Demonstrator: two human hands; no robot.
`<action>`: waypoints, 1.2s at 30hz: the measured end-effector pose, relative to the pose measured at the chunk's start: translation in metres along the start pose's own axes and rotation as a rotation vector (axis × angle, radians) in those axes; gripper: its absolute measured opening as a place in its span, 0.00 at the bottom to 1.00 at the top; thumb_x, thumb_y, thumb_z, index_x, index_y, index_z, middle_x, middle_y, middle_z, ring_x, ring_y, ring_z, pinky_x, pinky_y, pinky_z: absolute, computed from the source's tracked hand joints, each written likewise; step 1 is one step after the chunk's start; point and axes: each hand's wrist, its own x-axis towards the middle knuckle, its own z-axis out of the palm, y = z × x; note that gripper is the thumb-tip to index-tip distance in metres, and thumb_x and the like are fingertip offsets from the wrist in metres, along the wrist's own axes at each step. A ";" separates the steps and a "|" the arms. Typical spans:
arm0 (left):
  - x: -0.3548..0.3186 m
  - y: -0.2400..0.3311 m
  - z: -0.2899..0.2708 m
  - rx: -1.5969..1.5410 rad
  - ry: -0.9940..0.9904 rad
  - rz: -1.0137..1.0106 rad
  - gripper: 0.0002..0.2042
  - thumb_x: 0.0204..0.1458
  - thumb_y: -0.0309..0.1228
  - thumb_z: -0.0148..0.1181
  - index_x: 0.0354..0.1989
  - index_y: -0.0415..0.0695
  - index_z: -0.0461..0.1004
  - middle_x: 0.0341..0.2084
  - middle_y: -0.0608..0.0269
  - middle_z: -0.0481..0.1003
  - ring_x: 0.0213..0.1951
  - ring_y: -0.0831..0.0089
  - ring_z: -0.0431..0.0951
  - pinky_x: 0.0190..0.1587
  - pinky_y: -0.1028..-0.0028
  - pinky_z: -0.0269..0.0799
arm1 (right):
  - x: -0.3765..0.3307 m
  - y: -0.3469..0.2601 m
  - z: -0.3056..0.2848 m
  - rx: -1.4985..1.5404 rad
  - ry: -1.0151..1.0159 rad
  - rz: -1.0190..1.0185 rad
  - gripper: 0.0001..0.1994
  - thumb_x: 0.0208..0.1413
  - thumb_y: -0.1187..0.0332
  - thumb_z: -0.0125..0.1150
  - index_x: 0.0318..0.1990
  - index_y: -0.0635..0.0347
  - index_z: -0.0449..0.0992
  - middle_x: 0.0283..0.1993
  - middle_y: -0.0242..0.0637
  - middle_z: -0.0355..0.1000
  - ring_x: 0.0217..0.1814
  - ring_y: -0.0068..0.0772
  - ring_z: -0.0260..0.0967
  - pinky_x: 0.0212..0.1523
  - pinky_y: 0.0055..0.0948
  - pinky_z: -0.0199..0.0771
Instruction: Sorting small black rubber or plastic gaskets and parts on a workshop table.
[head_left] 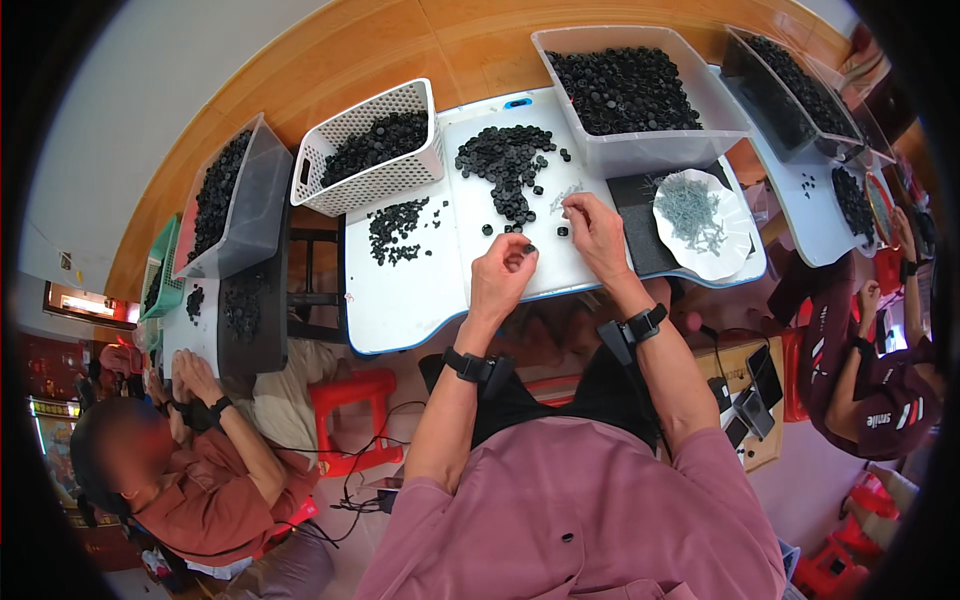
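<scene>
Two hands work over the white tabletop [420, 290]. The left hand [503, 270] pinches a small black plastic cap [528, 248], fingers curled around it. The right hand [597, 228] closes its fingertips beside the loose heap of black caps [508, 170], kept within reach; what it grips I cannot tell.

A lit rectangular orange-white sign [85, 303] hangs on the wall at far left.
</scene>
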 end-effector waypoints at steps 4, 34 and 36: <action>0.010 0.001 0.002 -0.068 0.069 0.057 0.09 0.58 0.22 0.66 0.46 0.37 0.78 0.39 0.59 0.85 0.41 0.76 0.84 0.48 0.75 0.80 | -0.003 0.006 0.000 0.226 -0.048 0.024 0.04 0.64 0.78 0.58 0.43 0.63 0.76 0.35 0.44 0.78 0.30 0.34 0.80 0.34 0.30 0.77; 0.011 -0.017 0.014 -0.080 0.106 0.088 0.11 0.52 0.25 0.74 0.42 0.39 0.80 0.26 0.70 0.79 0.28 0.85 0.73 0.33 0.81 0.72 | -0.026 -0.011 0.015 0.184 -0.143 0.011 0.06 0.56 0.78 0.67 0.41 0.63 0.84 0.35 0.38 0.81 0.31 0.24 0.76 0.33 0.24 0.75; 0.010 -0.014 0.014 -0.060 0.097 0.084 0.11 0.52 0.25 0.74 0.42 0.39 0.80 0.26 0.70 0.79 0.28 0.85 0.73 0.33 0.81 0.72 | -0.025 -0.011 0.015 0.170 -0.139 0.016 0.06 0.57 0.78 0.67 0.41 0.63 0.84 0.35 0.38 0.81 0.31 0.25 0.76 0.33 0.24 0.75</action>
